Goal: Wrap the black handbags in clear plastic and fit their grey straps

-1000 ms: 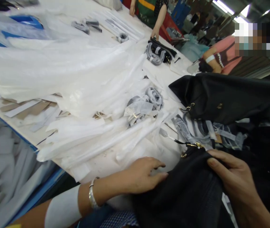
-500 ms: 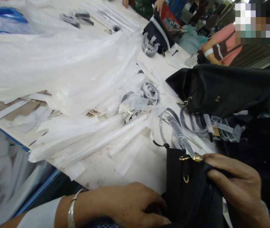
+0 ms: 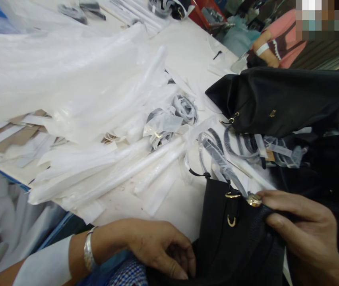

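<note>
A black bag (image 3: 235,234) with gold fittings and plastic-wrapped straps (image 3: 221,161) is before me at the lower right. My right hand (image 3: 309,228) pinches its top edge between thumb and fingers, beside a gold clasp (image 3: 254,200). At the bag's lower left side, my left hand (image 3: 160,248) has its fingers curled in and its thumb against the black material. Part of the bag's lower end runs out of the picture.
Another black bag (image 3: 276,103) lies at the right. White plastic sheeting (image 3: 68,83) covers much of the table (image 3: 121,206), with wrapped strap coils (image 3: 184,109) in the middle. A person (image 3: 279,43) is at the far right, near a red crate (image 3: 206,18).
My left hand has shifted a little left, its fingers now more visible. The view has tipped down, so the far black bag and the other person's hands there have mostly left the picture.
</note>
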`<act>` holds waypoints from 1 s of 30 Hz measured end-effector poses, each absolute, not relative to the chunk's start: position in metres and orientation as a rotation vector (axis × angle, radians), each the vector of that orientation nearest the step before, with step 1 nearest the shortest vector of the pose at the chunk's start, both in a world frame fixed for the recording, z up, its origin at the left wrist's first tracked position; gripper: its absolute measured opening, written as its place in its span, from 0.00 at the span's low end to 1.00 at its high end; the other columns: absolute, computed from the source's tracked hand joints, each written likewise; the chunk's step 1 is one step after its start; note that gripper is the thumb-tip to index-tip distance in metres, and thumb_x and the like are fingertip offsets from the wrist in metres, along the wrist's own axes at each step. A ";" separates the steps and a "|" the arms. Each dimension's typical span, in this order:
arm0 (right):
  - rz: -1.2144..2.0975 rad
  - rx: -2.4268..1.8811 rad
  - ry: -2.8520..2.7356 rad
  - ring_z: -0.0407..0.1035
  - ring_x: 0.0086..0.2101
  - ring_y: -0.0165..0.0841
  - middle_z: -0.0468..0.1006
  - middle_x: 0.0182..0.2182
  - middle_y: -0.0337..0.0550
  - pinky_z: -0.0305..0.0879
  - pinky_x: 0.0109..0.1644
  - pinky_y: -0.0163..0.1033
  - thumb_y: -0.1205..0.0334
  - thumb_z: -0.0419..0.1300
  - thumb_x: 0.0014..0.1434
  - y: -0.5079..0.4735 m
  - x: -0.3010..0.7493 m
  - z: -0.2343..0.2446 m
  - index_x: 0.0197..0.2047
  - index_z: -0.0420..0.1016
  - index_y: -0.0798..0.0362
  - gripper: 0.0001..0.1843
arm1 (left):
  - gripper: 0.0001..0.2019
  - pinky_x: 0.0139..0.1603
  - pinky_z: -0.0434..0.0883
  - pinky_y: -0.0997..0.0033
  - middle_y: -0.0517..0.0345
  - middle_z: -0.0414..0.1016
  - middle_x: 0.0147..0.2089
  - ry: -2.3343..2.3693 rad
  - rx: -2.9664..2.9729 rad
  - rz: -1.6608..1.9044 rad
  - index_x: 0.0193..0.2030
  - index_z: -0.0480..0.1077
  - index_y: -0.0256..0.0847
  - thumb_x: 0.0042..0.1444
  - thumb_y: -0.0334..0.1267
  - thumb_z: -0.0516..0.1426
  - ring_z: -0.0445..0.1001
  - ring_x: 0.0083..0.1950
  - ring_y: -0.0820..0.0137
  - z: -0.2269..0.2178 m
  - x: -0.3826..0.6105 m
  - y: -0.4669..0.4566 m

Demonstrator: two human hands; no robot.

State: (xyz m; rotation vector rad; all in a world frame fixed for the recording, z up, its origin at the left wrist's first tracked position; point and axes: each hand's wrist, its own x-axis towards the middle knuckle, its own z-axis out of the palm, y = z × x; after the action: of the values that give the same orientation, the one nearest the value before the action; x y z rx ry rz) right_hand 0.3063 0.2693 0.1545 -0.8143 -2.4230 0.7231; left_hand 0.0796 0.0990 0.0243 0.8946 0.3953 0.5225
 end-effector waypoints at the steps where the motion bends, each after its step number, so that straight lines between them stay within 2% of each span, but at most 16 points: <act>1: 0.720 -0.811 -2.424 0.79 0.30 0.31 0.84 0.30 0.34 0.74 0.38 0.27 0.49 0.69 0.56 0.269 0.307 0.154 0.35 0.83 0.38 0.05 | 0.20 0.39 0.69 0.77 0.60 0.73 0.35 0.397 0.874 0.529 0.43 0.77 0.38 0.49 0.50 0.69 0.71 0.36 0.72 0.025 0.079 0.098; 6: 0.749 -0.922 -2.393 0.79 0.30 0.35 0.84 0.30 0.37 0.76 0.37 0.33 0.52 0.71 0.54 0.268 0.308 0.149 0.34 0.84 0.38 0.04 | 0.07 0.35 0.65 0.79 0.62 0.71 0.31 0.564 0.921 0.595 0.40 0.77 0.40 0.59 0.40 0.61 0.67 0.32 0.75 0.038 0.074 0.090; 9: 0.725 -1.018 -2.337 0.79 0.29 0.37 0.84 0.29 0.38 0.76 0.35 0.34 0.53 0.71 0.53 0.267 0.304 0.147 0.33 0.84 0.40 0.04 | 0.06 0.37 0.65 0.79 0.62 0.72 0.33 0.695 0.929 0.661 0.40 0.76 0.40 0.59 0.35 0.58 0.67 0.34 0.75 0.044 0.072 0.086; 13: 0.812 -1.115 -2.481 0.77 0.29 0.36 0.82 0.29 0.39 0.73 0.32 0.33 0.52 0.67 0.57 0.274 0.298 0.152 0.34 0.81 0.45 0.07 | 0.05 0.36 0.63 0.78 0.63 0.69 0.32 0.874 0.863 0.772 0.39 0.74 0.39 0.60 0.36 0.56 0.65 0.34 0.75 0.043 0.074 0.079; 16: 1.014 -1.164 -2.714 0.75 0.32 0.36 0.80 0.30 0.39 0.72 0.33 0.33 0.51 0.61 0.62 0.284 0.301 0.161 0.37 0.78 0.47 0.10 | 0.06 0.34 0.61 0.77 0.64 0.67 0.31 1.050 0.811 0.869 0.36 0.70 0.38 0.62 0.38 0.56 0.63 0.33 0.75 0.038 0.076 0.076; 19: 1.129 -1.209 -2.779 0.75 0.34 0.38 0.80 0.32 0.39 0.73 0.36 0.34 0.48 0.61 0.61 0.291 0.309 0.166 0.38 0.77 0.48 0.13 | 0.10 0.34 0.61 0.76 0.64 0.65 0.30 1.246 0.699 0.988 0.34 0.67 0.39 0.63 0.43 0.55 0.63 0.32 0.74 0.033 0.078 0.075; 25: 0.869 -1.492 -2.735 0.76 0.34 0.38 0.82 0.33 0.38 0.71 0.38 0.37 0.38 0.59 0.60 0.289 0.295 0.146 0.35 0.78 0.48 0.21 | 0.13 0.36 0.63 0.73 0.62 0.67 0.30 1.488 0.597 1.071 0.33 0.66 0.40 0.63 0.46 0.53 0.66 0.34 0.71 0.031 0.082 0.076; 30: 0.753 -1.468 -2.887 0.77 0.36 0.42 0.84 0.35 0.40 0.71 0.39 0.42 0.37 0.56 0.62 0.298 0.278 0.124 0.36 0.81 0.47 0.24 | 0.08 0.39 0.64 0.72 0.61 0.73 0.31 1.623 0.803 0.931 0.33 0.69 0.41 0.62 0.40 0.54 0.70 0.35 0.69 0.035 0.074 0.078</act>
State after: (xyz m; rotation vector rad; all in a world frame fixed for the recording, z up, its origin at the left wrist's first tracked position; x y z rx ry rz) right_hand 0.2784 0.2983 0.1240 -1.4676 -2.8868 0.7534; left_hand 0.0743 0.0781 0.0347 0.8028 1.6232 0.9313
